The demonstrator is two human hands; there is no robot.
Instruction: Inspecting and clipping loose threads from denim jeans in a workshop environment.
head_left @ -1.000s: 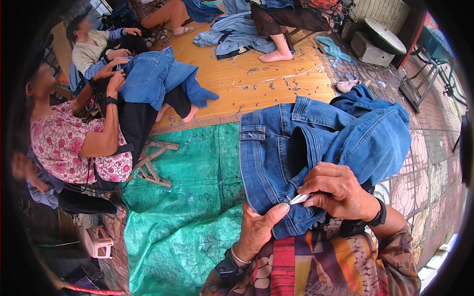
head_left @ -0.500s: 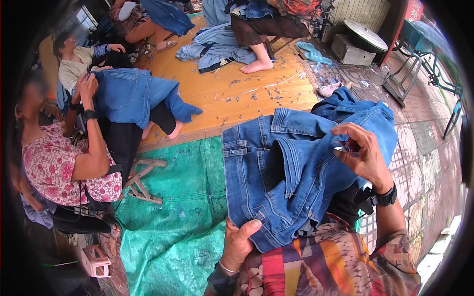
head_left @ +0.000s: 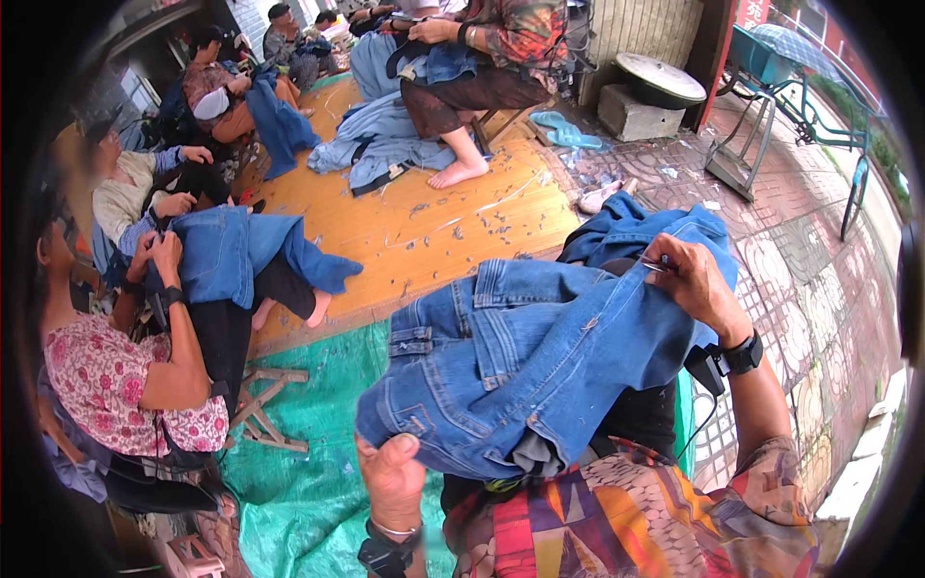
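Starting at the far left of my feed, a co-worker in a pink flowered top (head_left: 106,385) sits low with a second pair of blue jeans (head_left: 241,255) bunched up between raised hands, lifted to where the cloth can be looked over. Just beside that person's legs a small wooden stool (head_left: 262,409) lies tipped on the green tarp (head_left: 299,491), which seems spread there to keep the denim off the ground.

Moving in, my left hand (head_left: 390,482) is closed around the lower edge of the jeans (head_left: 525,361) near the waistband, thumb on top — it pins that end low on my lap so the fabric has something to pull against. The jeans lie draped across my knees, waistband to the left, the legs trailing up and right toward the paving.

My right hand (head_left: 696,284), a black watch (head_left: 744,352) on its wrist, is pinched shut on a raised fold, holding it high and taut; something small and pale shows at the fingertips, but I cannot tell what it is.

Beyond, more people sit on the wooden platform (head_left: 443,226) with heaps of denim around them.
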